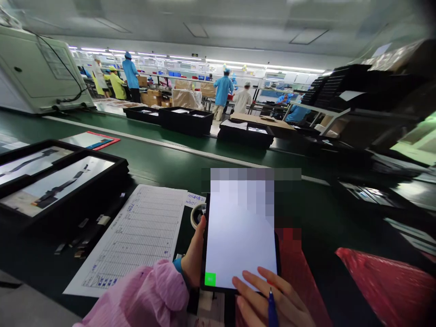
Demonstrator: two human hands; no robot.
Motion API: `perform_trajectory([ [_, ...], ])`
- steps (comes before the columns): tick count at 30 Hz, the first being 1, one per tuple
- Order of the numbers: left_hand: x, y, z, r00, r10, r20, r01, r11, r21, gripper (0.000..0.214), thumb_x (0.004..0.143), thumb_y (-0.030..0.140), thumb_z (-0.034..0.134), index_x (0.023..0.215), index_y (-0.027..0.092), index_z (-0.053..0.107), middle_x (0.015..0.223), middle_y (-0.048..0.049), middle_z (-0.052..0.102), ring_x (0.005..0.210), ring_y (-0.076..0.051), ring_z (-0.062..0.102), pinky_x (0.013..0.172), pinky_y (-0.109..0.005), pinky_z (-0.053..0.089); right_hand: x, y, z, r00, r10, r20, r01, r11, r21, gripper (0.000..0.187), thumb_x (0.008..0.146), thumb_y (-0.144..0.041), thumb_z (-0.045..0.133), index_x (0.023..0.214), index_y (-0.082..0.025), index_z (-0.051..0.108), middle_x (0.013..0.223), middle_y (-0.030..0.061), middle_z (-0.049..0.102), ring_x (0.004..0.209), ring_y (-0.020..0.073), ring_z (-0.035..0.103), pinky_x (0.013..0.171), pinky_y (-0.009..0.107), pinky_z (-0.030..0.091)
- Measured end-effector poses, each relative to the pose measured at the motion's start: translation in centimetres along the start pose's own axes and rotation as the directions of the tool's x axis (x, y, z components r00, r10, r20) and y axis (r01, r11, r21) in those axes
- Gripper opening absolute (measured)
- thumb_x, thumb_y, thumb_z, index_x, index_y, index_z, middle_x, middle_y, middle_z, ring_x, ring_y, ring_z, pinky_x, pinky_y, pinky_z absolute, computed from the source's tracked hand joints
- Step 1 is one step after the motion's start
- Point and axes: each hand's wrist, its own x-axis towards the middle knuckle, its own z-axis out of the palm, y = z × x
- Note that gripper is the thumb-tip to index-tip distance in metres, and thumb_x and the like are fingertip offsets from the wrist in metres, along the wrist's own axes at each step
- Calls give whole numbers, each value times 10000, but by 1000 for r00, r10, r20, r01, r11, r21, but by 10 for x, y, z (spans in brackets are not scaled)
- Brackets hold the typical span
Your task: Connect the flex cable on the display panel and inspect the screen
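A tablet (240, 236) with a lit white screen and a small green square at its lower left corner is tilted up before me. My left hand (193, 254), below a pink sleeve, grips its left edge, thumb along the side. Across the lower right of the screen lie the spread fingers of my right hand (269, 295). A blue pen (271, 309) is tucked between those fingers, tip upward. Just left of the tablet, a roll of tape (196, 217) is partly covered by it. A printed form (136, 236) with handwriting lies beside my left forearm.
Black trays (64, 186) with screen panels stand at left, small dark parts (83, 240) in front. Red plastic film (384, 277) lies at right. More black trays (185, 119) line the bench's far side. Stacked black trays (340, 86) rise at right. Several people work in the background.
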Motion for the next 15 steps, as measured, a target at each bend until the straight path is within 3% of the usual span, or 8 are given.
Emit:
perform_trajectory([
  [6, -1, -2, -9, 999, 39, -24, -40, 998, -41, 825, 838, 753, 438, 1310, 90, 573, 1232, -157, 673, 1264, -339, 525, 1098, -447, 298, 12, 23, -1, 969, 247, -7, -247, 967, -67, 228, 970, -148, 536, 1164, -105, 646, 1268, 111, 649, 1250, 287, 534, 1068, 452, 383],
  [9, -2, -4, -14, 999, 20, -33, -21, 999, -27, 821, 832, 754, 453, 1303, 93, 580, 1228, -149, 678, 1275, -345, 520, 1114, -462, 285, 10, 29, -1, 961, 272, -45, -275, 957, -93, 231, 968, -177, 560, 1170, -88, 629, 1250, 137, 654, 1236, 313, 536, 1063, 498, 375],
  [12, -3, -6, -13, 999, 18, -44, -20, 999, -33, 844, 828, 764, 453, 1309, 82, 575, 1208, -153, 688, 1266, -344, 533, 1116, -463, 297, -2, 17, 0, 961, 241, -138, -248, 968, -34, 212, 891, -106, 638, 1102, -117, 624, 1097, 120, 717, 1073, 248, 640, 948, 394, 499],
  [14, -3, -7, -9, 998, 37, -43, -40, 998, -56, 850, 843, 762, 432, 1318, 71, 569, 1199, -159, 692, 1253, -332, 546, 1114, -450, 313, -11, -2, 9, 953, 279, -120, -273, 960, 66, 97, 903, -105, 608, 968, -174, 629, 851, 37, 735, 760, 139, 690, 700, 222, 550],
  [15, -2, -7, -6, 998, 44, -45, -47, 996, -72, 848, 856, 758, 408, 1321, 66, 569, 1200, -161, 691, 1246, -324, 553, 1112, -443, 321, -14, -13, 17, 945, 313, -93, -302, 946, 116, 110, 937, -129, 557, 876, -198, 617, 686, -12, 685, 560, 91, 636, 527, 170, 502],
])
